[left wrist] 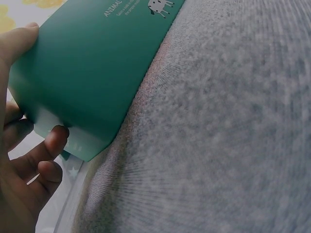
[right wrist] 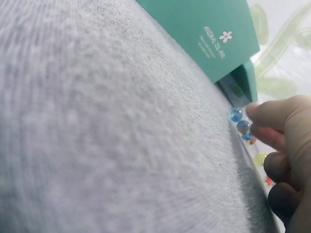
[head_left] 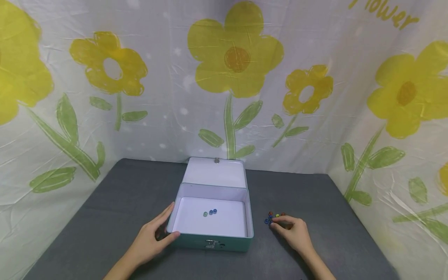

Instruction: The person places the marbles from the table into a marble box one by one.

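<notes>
The open green tin box (head_left: pixel 212 242) sits before me on the grey desk (head_left: pixel 101 225), its lid (head_left: pixel 215 173) laid back at 12 o'clock and its clasp (head_left: pixel 211 243) facing me at 6. My hands are well apart, one on each side of it. At 8 o'clock my left hand (head_left: pixel 150 235) grips the near left corner, thumb over the front rim and fingers against the outer side wall. On the pale floor inside, three small marbles lie a little above the middle: a greenish marble (head_left: pixel 205 214), and two blue marbles (head_left: pixel 215 211) close together at 2 o'clock from it. Outside the box, at 3 o'clock, more beads of glass rest on the desk in a loose cluster: some blue ones (right wrist: pixel 235 115), a yellow-green one (right wrist: pixel 261 158) and a few reddish ones (head_left: pixel 270 213). My right hand (head_left: pixel 292 232) is down at the 4 o'clock edge of that cluster, thumb and forefinger nearly together right at the blue ones; I cannot tell whether they pinch one or only touch it. Past the desk at 12 o'clock hangs a white curtain (head_left: pixel 168 128) printed with yellow flowers (head_left: pixel 215 39)
</notes>
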A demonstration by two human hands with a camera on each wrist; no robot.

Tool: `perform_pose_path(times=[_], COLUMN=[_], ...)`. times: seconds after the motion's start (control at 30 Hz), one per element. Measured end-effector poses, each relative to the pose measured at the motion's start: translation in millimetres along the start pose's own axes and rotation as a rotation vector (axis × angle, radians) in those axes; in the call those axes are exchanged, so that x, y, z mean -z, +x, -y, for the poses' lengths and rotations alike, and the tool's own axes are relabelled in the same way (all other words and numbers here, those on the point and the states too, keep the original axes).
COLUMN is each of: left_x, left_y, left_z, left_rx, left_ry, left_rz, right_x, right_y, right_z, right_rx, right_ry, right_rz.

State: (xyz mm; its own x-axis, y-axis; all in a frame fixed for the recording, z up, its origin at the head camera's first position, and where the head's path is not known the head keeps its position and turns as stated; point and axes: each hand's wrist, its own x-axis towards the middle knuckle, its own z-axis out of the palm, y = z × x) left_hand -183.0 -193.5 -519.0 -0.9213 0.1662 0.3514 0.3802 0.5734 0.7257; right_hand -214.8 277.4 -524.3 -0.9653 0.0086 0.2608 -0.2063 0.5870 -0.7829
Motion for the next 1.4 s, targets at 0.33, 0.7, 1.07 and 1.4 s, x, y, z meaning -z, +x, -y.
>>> perform_pose_path(times=[0.33,0.7,1.07,1.4], left_x=[0.6,-1.0,-0.2,-0.5], left_y=[-0.5,0.6,0.2,0.2], left_z=[0.4,-0.3,0.3,1.0], left_rx=[-0.006,0.000,0.010,0.000], left_ry=[0.003,-0.009,-0.003,-0.018], left_rz=[0.017,0.015,0.009,0.011], right_x=[8.0,14.4,-0.6,-23.7], right_y=[6.4,17.9,31.7,41.3], right_z=[11.1,24.6,43.9,61.4], right_rx=[-0.052,-0.028,0.080,0.155], right_ry=[0.078,0.141,0.216,0.262], right_rz=[-0.028,-0.075,-0.030,-0.030])
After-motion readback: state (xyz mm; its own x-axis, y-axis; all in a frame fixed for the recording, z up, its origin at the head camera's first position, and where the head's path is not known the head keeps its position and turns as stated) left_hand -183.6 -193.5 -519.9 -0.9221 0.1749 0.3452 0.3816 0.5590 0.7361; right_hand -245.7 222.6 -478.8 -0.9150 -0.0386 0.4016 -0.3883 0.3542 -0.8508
